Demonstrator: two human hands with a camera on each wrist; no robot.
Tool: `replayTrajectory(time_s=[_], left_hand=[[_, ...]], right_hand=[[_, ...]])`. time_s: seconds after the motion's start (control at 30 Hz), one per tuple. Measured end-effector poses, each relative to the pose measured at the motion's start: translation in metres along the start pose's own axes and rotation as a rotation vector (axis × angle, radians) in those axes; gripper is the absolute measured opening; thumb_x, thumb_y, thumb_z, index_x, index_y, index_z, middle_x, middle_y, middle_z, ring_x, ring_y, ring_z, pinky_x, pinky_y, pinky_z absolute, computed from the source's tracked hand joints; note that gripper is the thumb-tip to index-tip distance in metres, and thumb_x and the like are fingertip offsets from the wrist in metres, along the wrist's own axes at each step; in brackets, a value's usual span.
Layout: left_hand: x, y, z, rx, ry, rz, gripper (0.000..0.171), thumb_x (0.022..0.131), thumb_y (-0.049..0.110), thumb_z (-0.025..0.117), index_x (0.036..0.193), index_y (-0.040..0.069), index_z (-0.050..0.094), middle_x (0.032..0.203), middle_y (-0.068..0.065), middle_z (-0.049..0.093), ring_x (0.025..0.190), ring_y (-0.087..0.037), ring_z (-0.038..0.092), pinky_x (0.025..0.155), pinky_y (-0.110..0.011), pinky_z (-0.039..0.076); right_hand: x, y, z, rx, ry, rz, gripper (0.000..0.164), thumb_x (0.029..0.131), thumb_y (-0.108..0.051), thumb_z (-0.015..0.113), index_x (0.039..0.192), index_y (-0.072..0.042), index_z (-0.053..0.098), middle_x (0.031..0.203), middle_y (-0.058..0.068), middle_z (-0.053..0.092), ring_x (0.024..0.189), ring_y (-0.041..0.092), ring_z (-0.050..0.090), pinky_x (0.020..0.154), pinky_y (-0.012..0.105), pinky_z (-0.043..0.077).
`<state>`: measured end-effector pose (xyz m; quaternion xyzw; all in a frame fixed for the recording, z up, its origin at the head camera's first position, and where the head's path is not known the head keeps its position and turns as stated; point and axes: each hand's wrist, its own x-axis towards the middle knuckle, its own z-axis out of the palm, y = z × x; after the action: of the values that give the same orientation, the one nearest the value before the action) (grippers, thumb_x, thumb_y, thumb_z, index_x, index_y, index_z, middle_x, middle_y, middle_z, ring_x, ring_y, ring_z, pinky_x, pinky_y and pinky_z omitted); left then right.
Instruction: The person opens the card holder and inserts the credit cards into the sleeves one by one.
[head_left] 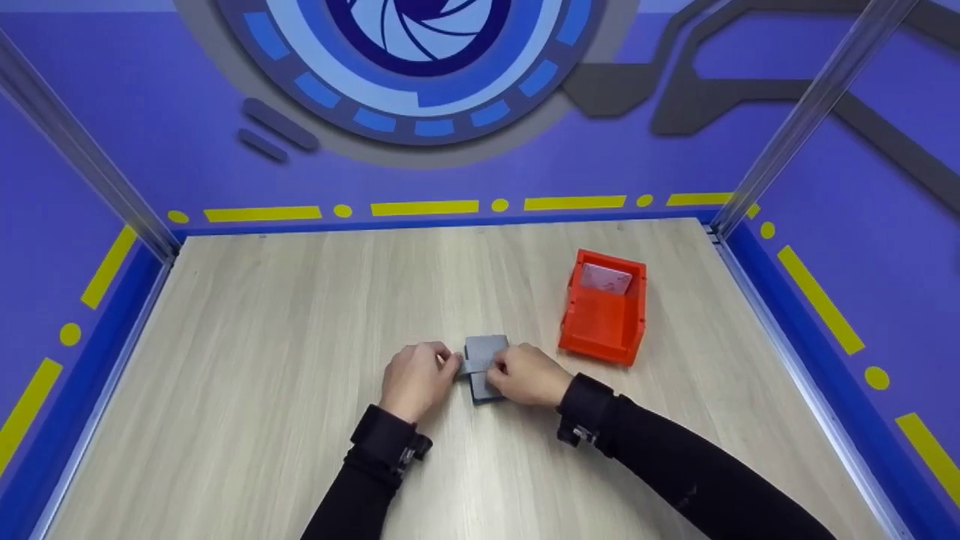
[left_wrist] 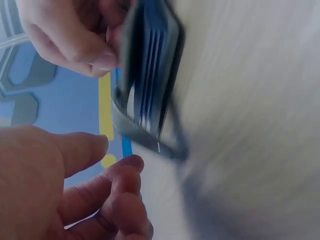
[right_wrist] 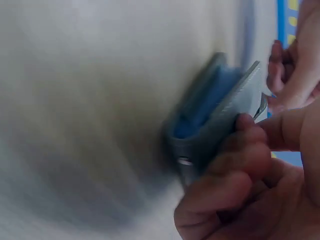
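Observation:
A small grey wallet (head_left: 487, 346) with a strap lies on the table. Seen edge-on in the left wrist view, the wallet (left_wrist: 155, 65) has several dark blue layers inside, and its strap (left_wrist: 145, 137) curves round the near end. My left hand (head_left: 420, 379) is at the wallet's left side by the strap's end; in the left wrist view its thumb and forefinger stand apart beside the strap. My right hand (head_left: 531, 375) holds the wallet at its right side, curled fingers (right_wrist: 240, 165) against the grey cover. That hand partly hides the cover.
A red open bin (head_left: 602, 322) stands to the right, beyond my right hand, with a pale pinkish card (head_left: 606, 279) against its back wall. Blue printed panels (head_left: 465, 176) with metal corner posts enclose the wooden table (head_left: 285, 322) at the back and sides.

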<state>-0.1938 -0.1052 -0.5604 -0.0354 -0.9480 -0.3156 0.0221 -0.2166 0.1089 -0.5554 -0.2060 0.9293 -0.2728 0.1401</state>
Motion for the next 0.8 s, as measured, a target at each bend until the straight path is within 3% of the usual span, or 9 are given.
replayTrajectory(time_s=[0.17,0.37,0.53,0.7,0.8], left_hand=[[-0.003,0.005,0.012,0.034,-0.021,0.084,0.017,0.103,0.031,0.076,0.096,0.016,0.081,0.083,-0.004,0.076,0.063,-0.014,0.055,0.06,-0.033,0.043],[-0.005,0.004,0.017,0.078,-0.03,0.082,0.018,0.103,0.03,0.077,0.09,0.016,0.078,0.088,-0.006,0.079,0.074,-0.024,0.07,0.064,-0.042,0.052],[-0.005,0.003,0.018,0.089,-0.053,0.079,0.016,0.101,0.026,0.079,0.089,0.015,0.078,0.087,-0.006,0.078,0.078,-0.026,0.074,0.065,-0.044,0.054],[-0.004,0.003,0.019,0.099,-0.054,0.077,0.015,0.101,0.025,0.079,0.091,0.015,0.079,0.087,-0.006,0.078,0.077,-0.025,0.072,0.065,-0.043,0.053],[-0.004,0.003,0.02,0.104,-0.049,0.084,0.014,0.101,0.024,0.08,0.09,0.014,0.079,0.085,-0.006,0.077,0.074,-0.025,0.071,0.063,-0.043,0.052]], right_hand=[[-0.003,0.003,0.009,-0.046,0.09,-0.001,0.034,0.098,-0.023,0.07,0.067,-0.02,0.057,0.061,-0.011,0.046,0.061,0.011,0.045,0.06,0.027,0.034],[-0.003,0.003,-0.005,-0.03,0.065,0.123,0.034,0.102,-0.027,0.071,0.071,-0.019,0.06,0.065,-0.007,0.05,0.063,0.014,0.05,0.062,0.03,0.037],[0.0,0.005,-0.013,-0.051,0.125,0.21,0.02,0.105,-0.031,0.072,0.096,-0.012,0.072,0.079,0.001,0.062,0.075,0.02,0.058,0.069,0.033,0.046],[0.004,0.002,-0.008,-0.059,0.121,0.231,0.043,0.105,-0.035,0.073,0.132,-0.002,0.07,0.111,0.015,0.076,0.096,0.026,0.065,0.09,0.044,0.057],[0.005,-0.001,-0.005,-0.021,0.107,0.248,0.049,0.105,-0.033,0.074,0.139,0.001,0.067,0.124,0.017,0.075,0.104,0.026,0.066,0.098,0.048,0.058]])
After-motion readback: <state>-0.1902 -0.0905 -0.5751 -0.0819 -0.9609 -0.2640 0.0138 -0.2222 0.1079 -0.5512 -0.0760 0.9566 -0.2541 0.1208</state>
